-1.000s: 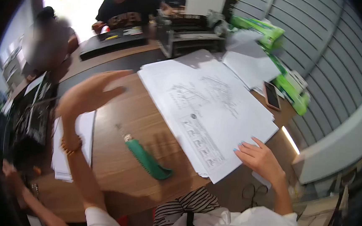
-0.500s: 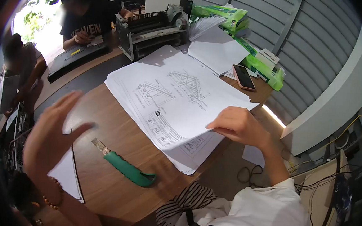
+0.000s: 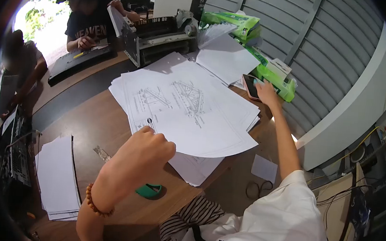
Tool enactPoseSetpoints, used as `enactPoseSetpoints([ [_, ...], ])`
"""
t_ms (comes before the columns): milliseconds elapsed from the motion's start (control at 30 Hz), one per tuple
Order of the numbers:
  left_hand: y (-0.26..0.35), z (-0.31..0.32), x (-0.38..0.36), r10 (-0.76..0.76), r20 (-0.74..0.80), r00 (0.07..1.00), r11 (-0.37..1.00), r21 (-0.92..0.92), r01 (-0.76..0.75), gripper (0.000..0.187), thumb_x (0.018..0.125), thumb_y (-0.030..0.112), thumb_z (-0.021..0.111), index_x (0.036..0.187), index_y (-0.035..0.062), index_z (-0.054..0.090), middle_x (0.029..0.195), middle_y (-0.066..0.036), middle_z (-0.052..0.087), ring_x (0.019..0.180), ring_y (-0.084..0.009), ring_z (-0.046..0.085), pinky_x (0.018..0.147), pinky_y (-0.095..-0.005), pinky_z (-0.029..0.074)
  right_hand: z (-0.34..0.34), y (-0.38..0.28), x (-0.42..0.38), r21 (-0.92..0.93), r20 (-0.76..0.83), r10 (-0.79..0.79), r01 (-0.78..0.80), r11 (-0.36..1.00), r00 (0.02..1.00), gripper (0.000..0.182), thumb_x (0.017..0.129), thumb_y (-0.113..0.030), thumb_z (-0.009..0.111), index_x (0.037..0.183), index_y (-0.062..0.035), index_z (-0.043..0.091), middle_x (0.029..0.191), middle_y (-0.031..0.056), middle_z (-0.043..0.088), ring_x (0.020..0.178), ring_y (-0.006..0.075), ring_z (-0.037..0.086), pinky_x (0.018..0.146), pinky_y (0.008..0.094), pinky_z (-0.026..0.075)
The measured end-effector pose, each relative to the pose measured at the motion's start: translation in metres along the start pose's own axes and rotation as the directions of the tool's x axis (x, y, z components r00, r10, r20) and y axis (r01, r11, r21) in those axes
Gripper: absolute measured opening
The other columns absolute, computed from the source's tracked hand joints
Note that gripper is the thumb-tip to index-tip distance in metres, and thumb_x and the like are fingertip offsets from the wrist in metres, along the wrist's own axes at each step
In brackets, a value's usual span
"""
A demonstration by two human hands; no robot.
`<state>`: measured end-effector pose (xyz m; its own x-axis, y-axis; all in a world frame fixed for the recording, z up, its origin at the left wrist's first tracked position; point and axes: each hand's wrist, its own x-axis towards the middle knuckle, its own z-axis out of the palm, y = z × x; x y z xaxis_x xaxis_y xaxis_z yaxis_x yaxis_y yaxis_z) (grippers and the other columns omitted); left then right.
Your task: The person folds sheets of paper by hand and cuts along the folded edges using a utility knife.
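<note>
My left hand [image 3: 144, 149], fingers curled, is at the lower left edge of a stack of printed drawings [image 3: 203, 103]; whether a sheet is pinched under it is hidden. My right hand [image 3: 266, 90] reaches to a pink-edged phone [image 3: 251, 86] lying beside the stack, its fingers extended over the screen. The top sheet's near edge curves over the sheets below. A green-handled cutter [image 3: 148, 190] lies on the wooden table, largely hidden behind my left forearm.
White papers [image 3: 57, 178] lie at the left. Behind the drawings stand a printer frame [image 3: 163, 40], a propped open booklet [image 3: 228, 58] and green packages [image 3: 274, 79]. Two people sit across at the far left, one by a black laptop-like device [image 3: 83, 63].
My left hand has moved right from the table's left side to the drawings and curled. My right hand has let go of the sheet's corner and moved up to the phone.
</note>
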<state>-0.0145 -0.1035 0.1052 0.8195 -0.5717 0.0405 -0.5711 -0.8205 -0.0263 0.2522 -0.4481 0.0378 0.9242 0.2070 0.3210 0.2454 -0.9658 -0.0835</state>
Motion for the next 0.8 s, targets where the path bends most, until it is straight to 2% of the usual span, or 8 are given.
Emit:
enactPoseSetpoints([
  [100, -0.001, -0.001, -0.004, -0.02, -0.022, 1.0, 0.998, -0.066, 0.018, 0.007, 0.072, 0.002, 0.057, 0.065, 0.0014, 0.059, 0.062, -0.016, 0.059, 0.066, -0.03, 0.06, 0.07, -0.0362, 0.047, 0.016, 0.01, 0.0, -0.057, 0.062, 0.29, -0.287, 0.956, 0.955, 0.046, 0.092, -0.043, 0.03, 0.115, -0.0166, 0.061, 0.137, 0.0197, 0.036, 0.129, 0.0418, 0.025, 0.102, 0.0597, 0.021],
  [167, -0.003, 0.0, -0.006, -0.017, -0.086, 0.996, 0.999, -0.04, 0.014, 0.006, 0.073, 0.002, 0.057, 0.068, 0.0011, 0.06, 0.064, -0.017, 0.06, 0.068, -0.0297, 0.06, 0.067, -0.0363, 0.048, 0.03, 0.028, 0.007, 0.077, -0.055, 0.223, -0.219, 0.973, 0.973, 0.047, 0.093, -0.044, 0.026, 0.108, -0.0227, 0.065, 0.141, 0.0183, 0.031, 0.132, 0.0411, 0.019, 0.099, 0.0687, 0.015],
  [233, -0.006, 0.001, -0.007, -0.022, -0.061, 0.998, 0.999, -0.028, 0.021, 0.006, 0.074, 0.002, 0.057, 0.069, 0.0002, 0.061, 0.065, -0.016, 0.06, 0.069, -0.03, 0.06, 0.067, -0.0364, 0.048, 0.025, 0.032, 0.009, -0.072, 0.15, 0.124, -0.114, 0.991, 0.981, 0.048, 0.093, -0.041, 0.026, 0.103, -0.0196, 0.067, 0.136, 0.0205, 0.038, 0.13, 0.0423, 0.022, 0.102, 0.0639, 0.017],
  [267, -0.007, 0.0, -0.006, -0.036, -0.047, 0.998, 0.999, -0.009, 0.036, 0.007, 0.074, 0.003, 0.057, 0.07, -0.0007, 0.061, 0.066, -0.016, 0.061, 0.071, -0.0303, 0.06, 0.067, -0.0366, 0.048, 0.04, 0.044, 0.014, -0.083, -0.076, 0.088, -0.094, 0.992, 0.993, 0.046, 0.094, -0.036, 0.027, 0.102, -0.0142, 0.067, 0.125, 0.0233, 0.048, 0.123, 0.0429, 0.035, 0.102, 0.0552, 0.026],
  [300, -0.007, -0.002, -0.007, -0.036, -0.047, 0.998, 0.999, -0.008, 0.035, 0.007, 0.074, 0.003, 0.057, 0.07, -0.0007, 0.061, 0.066, -0.016, 0.061, 0.071, -0.0303, 0.06, 0.067, -0.0366, 0.048, 0.044, 0.061, 0.018, -0.082, -0.076, 0.088, -0.094, 0.992, 0.993, 0.046, 0.094, -0.036, 0.027, 0.102, -0.0142, 0.067, 0.125, 0.0233, 0.048, 0.123, 0.0429, 0.035, 0.102, 0.0552, 0.026],
  [400, -0.009, -0.01, -0.012, -0.151, -0.012, 0.989, 0.987, -0.061, 0.15, 0.006, 0.075, 0.003, 0.059, 0.071, -0.0015, 0.061, 0.069, -0.016, 0.062, 0.074, -0.0315, 0.06, 0.069, -0.0372, 0.048, 0.004, 0.044, 0.006, 0.134, -0.431, 0.022, 0.04, 0.99, 0.902, 0.033, 0.094, -0.024, 0.04, 0.101, -0.0047, 0.065, 0.113, 0.0232, 0.055, 0.104, 0.0372, 0.053, 0.092, 0.04, 0.039],
  [533, -0.013, -0.018, -0.021, -0.234, -0.01, 0.972, 0.971, -0.059, 0.233, 0.005, 0.075, 0.004, 0.061, 0.076, -0.0003, 0.064, 0.072, -0.016, 0.062, 0.078, -0.0312, 0.06, 0.071, -0.0376, 0.047, -0.013, 0.06, -0.004, 0.125, -0.452, -0.034, 0.101, 0.987, 0.891, 0.032, 0.089, -0.027, 0.05, 0.099, -0.0005, 0.064, 0.113, 0.0222, 0.056, 0.106, 0.0368, 0.052, 0.093, 0.041, 0.039],
  [800, -0.019, -0.036, -0.031, -0.278, -0.086, 0.957, 0.941, -0.225, 0.253, 0.009, 0.075, 0.001, 0.063, 0.084, -0.0011, 0.065, 0.077, -0.017, 0.064, 0.074, -0.0307, 0.061, 0.067, -0.0367, 0.048, -0.052, 0.044, -0.04, 0.158, -0.559, -0.029, 0.141, 0.977, 0.828, 0.029, 0.089, -0.025, 0.051, 0.103, -0.0012, 0.061, 0.114, 0.0184, 0.056, 0.105, 0.0345, 0.053, 0.091, 0.0382, 0.04],
])
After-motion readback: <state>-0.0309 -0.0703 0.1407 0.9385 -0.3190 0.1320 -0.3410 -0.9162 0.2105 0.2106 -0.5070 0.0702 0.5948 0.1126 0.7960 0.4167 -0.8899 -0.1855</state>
